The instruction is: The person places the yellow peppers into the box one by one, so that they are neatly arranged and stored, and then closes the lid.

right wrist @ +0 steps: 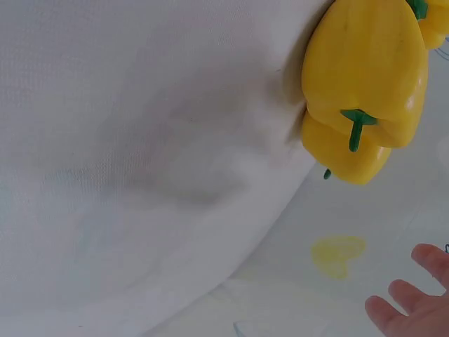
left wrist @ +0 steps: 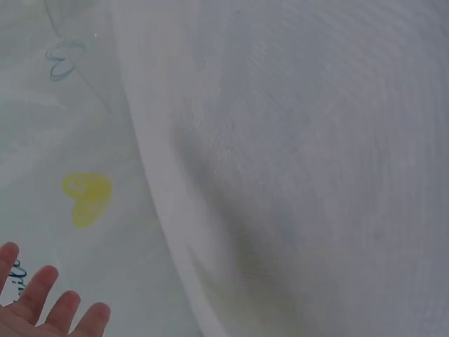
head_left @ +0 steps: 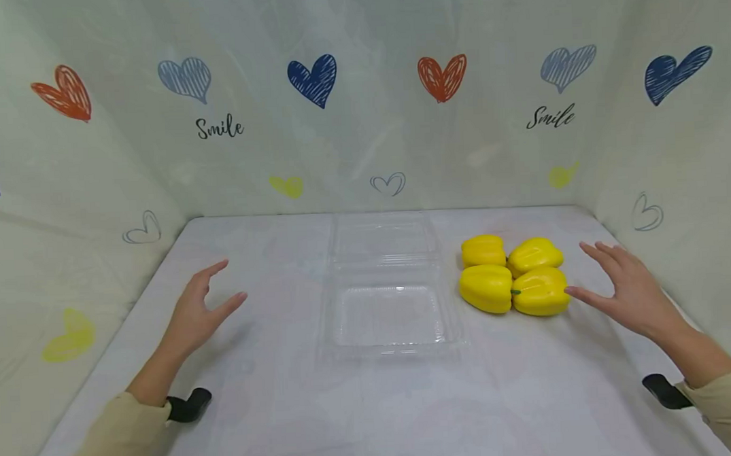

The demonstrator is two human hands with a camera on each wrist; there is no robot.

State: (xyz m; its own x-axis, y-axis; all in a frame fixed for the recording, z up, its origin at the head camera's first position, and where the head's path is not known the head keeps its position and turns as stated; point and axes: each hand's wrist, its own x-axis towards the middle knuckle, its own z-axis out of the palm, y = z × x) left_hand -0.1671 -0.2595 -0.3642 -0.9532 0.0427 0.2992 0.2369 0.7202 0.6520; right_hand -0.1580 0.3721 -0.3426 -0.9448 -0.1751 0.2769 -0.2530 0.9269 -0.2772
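Note:
Several yellow bell peppers (head_left: 486, 289) sit grouped on the right half of the table, two of them in front and the others behind. In the middle lies a clear plastic clamshell box (head_left: 388, 315), its lid (head_left: 384, 242) folded back toward the wall. My left hand (head_left: 194, 314) hovers over the left side of the table, fingers and thumb spread, holding nothing. To the right of the peppers is my right hand (head_left: 632, 294), likewise spread and holding nothing; its thumb tip overlaps the nearest pepper in the head view. The right wrist view shows peppers (right wrist: 368, 70) with green stems.
A white cloth covers the table (head_left: 398, 410). Pale sheeting (head_left: 374, 139) printed with hearts and "Smile" rises at the back and both sides. Black straps (head_left: 189, 406) sit at the cuffs of the beige sleeves (head_left: 114, 436).

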